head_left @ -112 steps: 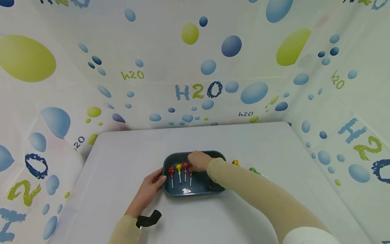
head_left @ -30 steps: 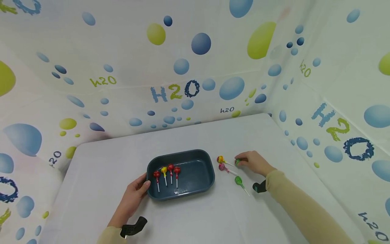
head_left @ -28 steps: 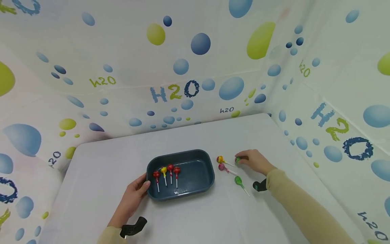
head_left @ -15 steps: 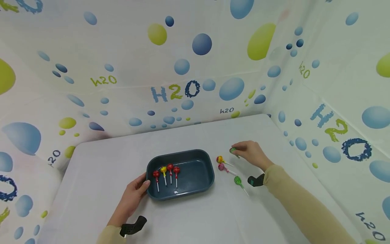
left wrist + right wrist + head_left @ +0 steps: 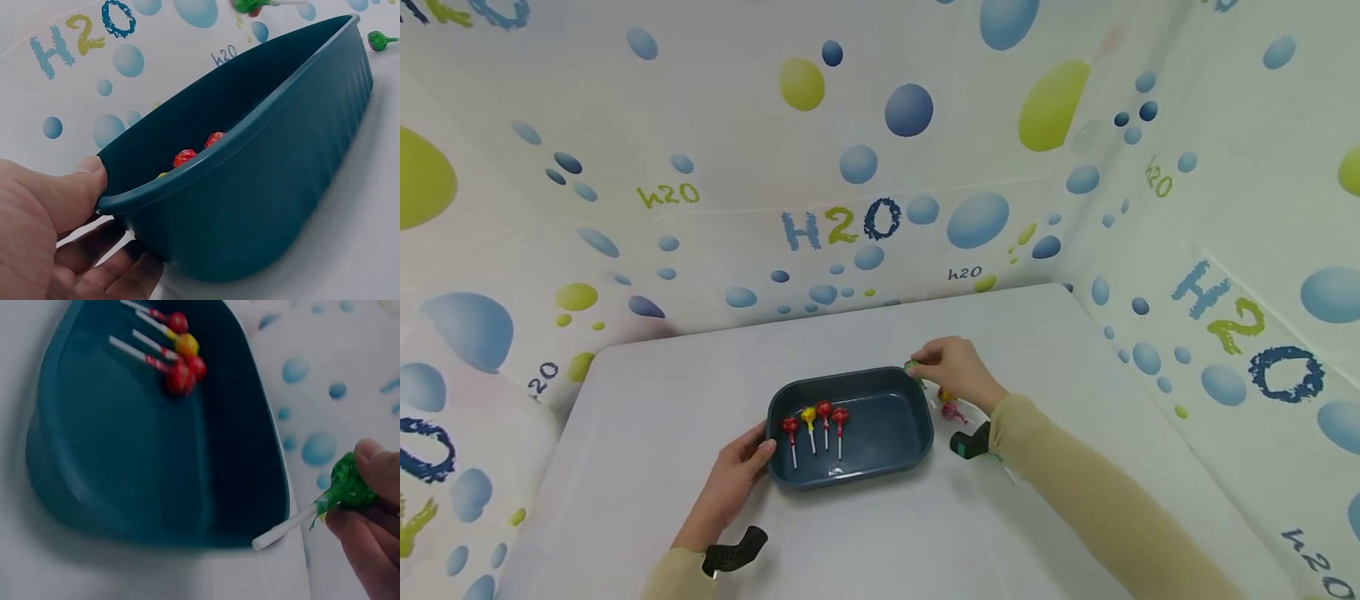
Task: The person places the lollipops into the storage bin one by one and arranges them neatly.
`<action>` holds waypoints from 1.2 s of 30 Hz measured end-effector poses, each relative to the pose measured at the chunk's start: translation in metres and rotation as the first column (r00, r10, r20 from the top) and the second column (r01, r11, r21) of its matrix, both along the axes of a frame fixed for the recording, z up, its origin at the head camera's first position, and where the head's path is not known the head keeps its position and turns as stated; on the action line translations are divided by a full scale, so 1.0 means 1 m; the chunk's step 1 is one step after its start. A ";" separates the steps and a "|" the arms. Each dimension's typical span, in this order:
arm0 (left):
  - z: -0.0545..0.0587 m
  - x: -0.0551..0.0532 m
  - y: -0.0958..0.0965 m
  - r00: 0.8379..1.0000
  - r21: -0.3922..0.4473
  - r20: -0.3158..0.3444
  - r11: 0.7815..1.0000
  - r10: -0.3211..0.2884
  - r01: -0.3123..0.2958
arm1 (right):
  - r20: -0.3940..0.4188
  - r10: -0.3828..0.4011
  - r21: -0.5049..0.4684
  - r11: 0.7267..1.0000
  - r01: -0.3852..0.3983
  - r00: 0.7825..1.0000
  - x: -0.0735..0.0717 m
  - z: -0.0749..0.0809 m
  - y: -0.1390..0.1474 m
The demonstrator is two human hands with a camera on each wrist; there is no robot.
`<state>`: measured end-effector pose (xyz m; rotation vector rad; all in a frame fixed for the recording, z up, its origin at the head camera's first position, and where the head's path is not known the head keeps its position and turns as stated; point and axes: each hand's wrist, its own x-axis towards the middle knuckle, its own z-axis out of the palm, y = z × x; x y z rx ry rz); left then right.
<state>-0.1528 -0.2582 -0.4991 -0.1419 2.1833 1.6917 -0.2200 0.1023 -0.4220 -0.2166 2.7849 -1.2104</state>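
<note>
The right hand is pinching a green-wrapped lollipop near the dark blue tray's far right corner; the left hand is gripping the tray (4 lollipops are lying inside), and good handling is likely depending on keeping the stick clear

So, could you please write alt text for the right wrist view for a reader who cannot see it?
A right hand pinches a green-wrapped lollipop by its head near a dark teal tray, the white stick pointing down and left. Three red lollipops and one yellow lollipop lie together inside the tray.
</note>
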 end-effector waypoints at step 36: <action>-0.007 0.001 -0.003 0.999 0.052 -0.034 0.998 0.042 -0.040 | 0.087 0.221 0.577 0.784 -0.230 0.971 -0.023 -0.046 -0.132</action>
